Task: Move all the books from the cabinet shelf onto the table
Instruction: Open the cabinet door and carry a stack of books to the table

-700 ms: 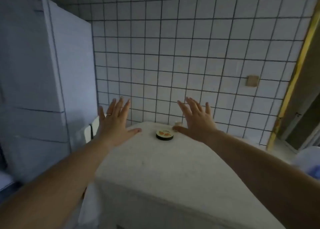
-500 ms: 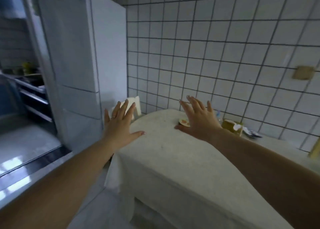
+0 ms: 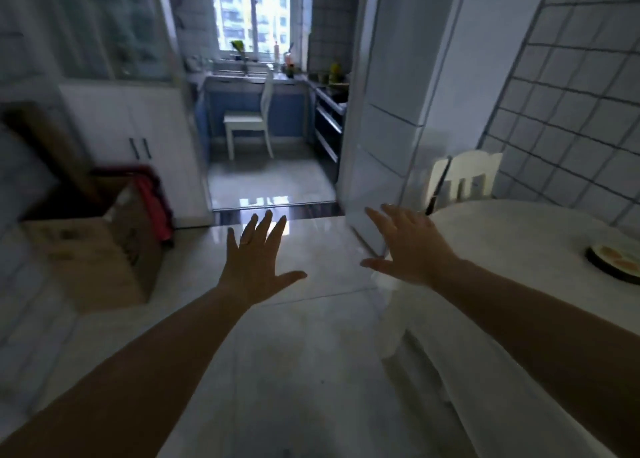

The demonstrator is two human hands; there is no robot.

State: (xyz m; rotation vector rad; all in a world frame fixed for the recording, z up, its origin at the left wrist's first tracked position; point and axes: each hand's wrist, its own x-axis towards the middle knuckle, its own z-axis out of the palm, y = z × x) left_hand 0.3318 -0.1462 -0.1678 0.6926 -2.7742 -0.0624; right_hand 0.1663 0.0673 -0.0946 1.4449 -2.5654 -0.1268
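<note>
Both my arms reach forward with palms down and fingers spread. My left hand (image 3: 258, 257) hovers over the glossy floor and holds nothing. My right hand (image 3: 407, 246) hangs empty by the left edge of the table (image 3: 512, 236), which wears a white cloth. A white cabinet (image 3: 135, 125) with glass upper doors and two dark handles stands at the left. Its contents are blurred, and I can make out no books anywhere in the head view.
A cardboard box (image 3: 93, 246) with red fabric behind it sits on the floor at left. A tall white fridge (image 3: 388, 111) stands beside a white chair (image 3: 464, 177). A small round tin (image 3: 613, 258) lies on the table. Beyond a doorway, another chair (image 3: 249, 122) stands in the kitchen.
The view has swung left from the tiled wall and table to the doorway, cabinet and floor. Both hands stay spread and empty, now over the floor rather than the table.
</note>
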